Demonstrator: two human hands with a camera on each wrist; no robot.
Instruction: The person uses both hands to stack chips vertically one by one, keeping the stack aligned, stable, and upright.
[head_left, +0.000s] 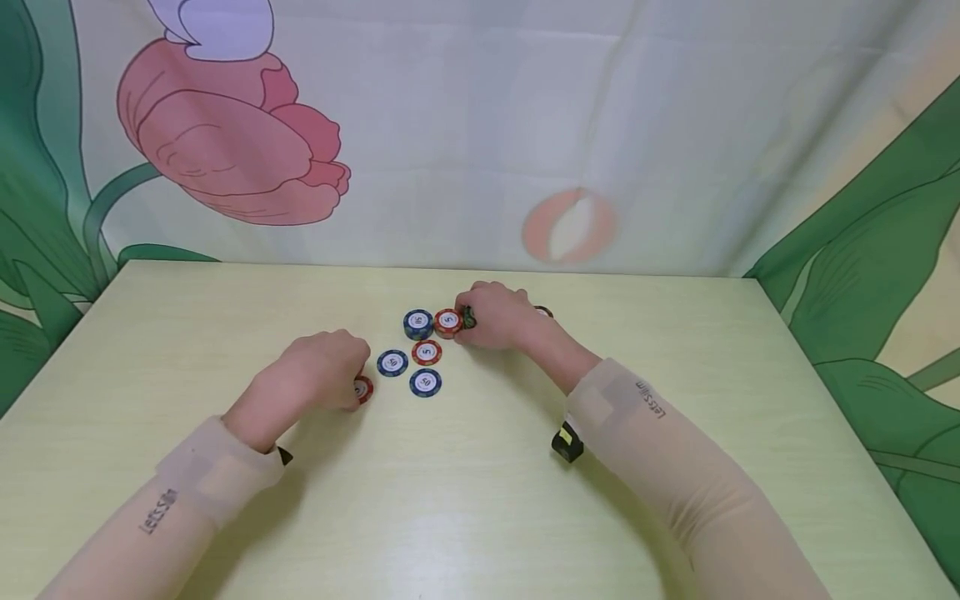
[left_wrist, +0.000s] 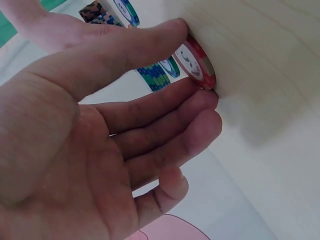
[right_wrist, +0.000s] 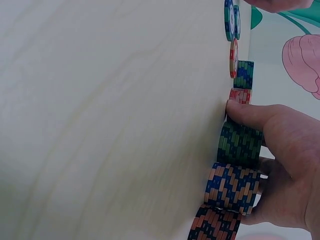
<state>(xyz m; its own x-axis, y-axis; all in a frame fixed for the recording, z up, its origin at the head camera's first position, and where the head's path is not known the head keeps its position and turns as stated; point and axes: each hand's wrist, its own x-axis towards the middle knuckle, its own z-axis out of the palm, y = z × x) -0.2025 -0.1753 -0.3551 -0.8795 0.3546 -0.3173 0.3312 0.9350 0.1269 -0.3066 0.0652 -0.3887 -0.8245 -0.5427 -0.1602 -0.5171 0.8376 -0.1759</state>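
Note:
My left hand (head_left: pixel 315 371) pinches a red poker chip (left_wrist: pixel 196 62) between thumb and fingertips, with the chip tilted on edge low at the tabletop. The right hand (head_left: pixel 498 317) reaches over a row of stacks; its thumb lies against the stack of red poker chips (head_left: pixel 448 322), and its fingers are behind. Beside that thumb stands a stack of green poker chips (right_wrist: pixel 240 144). Left of the red stack is a stack of blue poker chips (head_left: pixel 417 323). Two loose blue chips (head_left: pixel 392 362) and a loose red chip (head_left: pixel 427 352) lie flat in front of the stacks.
Farther right in the row stand a blue-and-tan chip stack (right_wrist: pixel 231 188) and a dark stack with orange marks (right_wrist: pixel 215 225), mostly behind the right hand in the head view. A printed curtain (head_left: pixel 450 167) hangs behind the pale table (head_left: pixel 420 500).

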